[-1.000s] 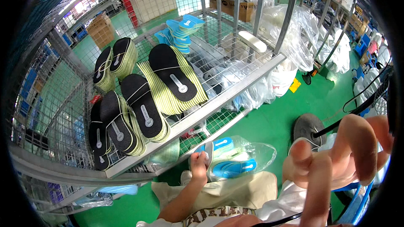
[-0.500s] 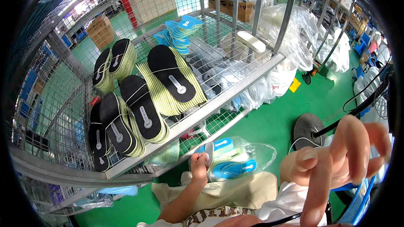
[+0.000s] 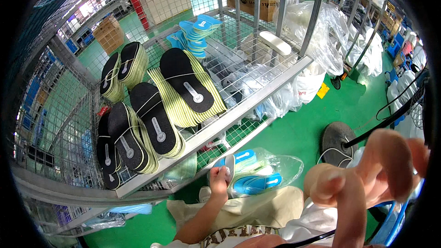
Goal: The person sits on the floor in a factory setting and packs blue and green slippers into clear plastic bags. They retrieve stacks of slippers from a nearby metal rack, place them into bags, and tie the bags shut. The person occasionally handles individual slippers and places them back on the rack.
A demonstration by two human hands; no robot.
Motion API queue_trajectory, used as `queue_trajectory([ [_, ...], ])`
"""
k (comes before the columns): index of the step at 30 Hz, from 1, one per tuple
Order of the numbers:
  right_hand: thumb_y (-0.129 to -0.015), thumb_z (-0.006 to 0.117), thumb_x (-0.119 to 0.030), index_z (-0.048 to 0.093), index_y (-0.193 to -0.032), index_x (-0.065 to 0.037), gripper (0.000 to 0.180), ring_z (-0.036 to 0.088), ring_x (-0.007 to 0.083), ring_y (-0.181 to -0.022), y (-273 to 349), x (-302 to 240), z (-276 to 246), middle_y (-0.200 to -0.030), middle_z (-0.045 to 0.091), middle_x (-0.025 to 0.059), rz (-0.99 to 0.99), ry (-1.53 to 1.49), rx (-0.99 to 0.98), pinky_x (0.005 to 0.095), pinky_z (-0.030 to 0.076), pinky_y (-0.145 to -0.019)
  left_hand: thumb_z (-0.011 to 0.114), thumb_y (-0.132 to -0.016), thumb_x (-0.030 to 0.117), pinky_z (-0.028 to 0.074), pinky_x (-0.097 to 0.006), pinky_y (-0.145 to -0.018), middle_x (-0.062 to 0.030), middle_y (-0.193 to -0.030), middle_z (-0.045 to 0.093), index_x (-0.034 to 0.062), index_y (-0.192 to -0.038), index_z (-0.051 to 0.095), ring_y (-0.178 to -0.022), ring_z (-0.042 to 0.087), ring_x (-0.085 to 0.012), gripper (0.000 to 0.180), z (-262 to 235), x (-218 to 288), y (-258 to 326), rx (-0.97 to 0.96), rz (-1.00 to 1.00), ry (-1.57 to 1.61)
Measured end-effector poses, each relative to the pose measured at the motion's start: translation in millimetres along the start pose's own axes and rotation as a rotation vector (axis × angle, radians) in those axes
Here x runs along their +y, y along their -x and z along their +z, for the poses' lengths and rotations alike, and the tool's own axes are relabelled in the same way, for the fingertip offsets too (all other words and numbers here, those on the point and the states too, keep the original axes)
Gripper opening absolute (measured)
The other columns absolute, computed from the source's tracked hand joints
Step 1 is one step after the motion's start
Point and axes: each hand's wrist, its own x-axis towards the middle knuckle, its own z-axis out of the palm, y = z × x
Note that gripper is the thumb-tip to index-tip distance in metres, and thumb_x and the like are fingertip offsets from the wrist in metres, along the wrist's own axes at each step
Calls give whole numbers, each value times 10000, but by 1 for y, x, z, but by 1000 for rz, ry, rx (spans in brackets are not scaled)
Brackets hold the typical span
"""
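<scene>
Head view shows the left hand (image 3: 219, 177) low in front of the person's lap, fingers pinching the edge of a white-and-blue insole (image 3: 229, 167) at the mouth of a clear plastic bag (image 3: 280, 167) holding more blue insoles (image 3: 259, 184); the right hand (image 3: 367, 179) is raised close to the lens, blurred, fingers loosely spread and holding nothing that I can see; the insole looks light, thin and bendy, so a pinch near its heel end should serve; the bag looks slick and floppy; black-topped insole stacks (image 3: 151, 119) lie on the wire shelf (image 3: 257, 96) above.
</scene>
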Motion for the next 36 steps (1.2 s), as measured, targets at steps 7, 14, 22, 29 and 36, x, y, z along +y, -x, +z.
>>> queue_trajectory([
  [7, -788, 357, -381, 257, -1115, -84, 453, 364, 141, -837, -17, 26, -20, -927, 320, 50, -76, 34, -23, 391, 298, -811, 509, -766, 131, 267, -188, -405, 13, -592, 429, 92, -717, 414, -467, 353, -55, 113, -4, 0, -5, 17, -41, -75],
  [14, -802, 424, -263, 481, -926, -33, 267, 467, 169, -673, -197, 169, -194, -715, 480, 54, 546, 672, 527, 287, 384, -630, 487, -782, 145, 313, -199, -445, -2, -669, 436, 68, -782, 426, -558, 391, -58, 98, -5, -11, -1, 6, 130, -305],
  [22, -643, 553, -507, 555, -741, -41, 476, 482, 158, -640, -259, 308, -293, -646, 513, 76, 445, 1319, 565, 280, 370, -555, 502, -769, 190, 249, -220, -342, 3, -518, 380, 64, -762, 380, -397, 339, -69, 175, -18, -33, -27, -40, -84, -104],
  [29, -629, 651, -329, 548, -826, -96, 322, 524, 133, -613, -275, 296, -284, -717, 553, 11, 786, 806, 473, 252, 413, -560, 525, -753, 183, 255, -217, -336, 0, -516, 395, 46, -775, 387, -395, 356, -65, 196, -17, -9, -37, -40, -81, -93],
  [36, -586, 663, -348, 548, -904, -41, 457, 559, 161, -711, -258, 282, -232, -849, 572, 76, 861, 845, 113, 275, 440, -635, 508, -749, 163, 244, -214, -326, 3, -513, 400, 35, -768, 411, -392, 354, -59, 161, -11, -16, -43, 0, -72, -8],
])
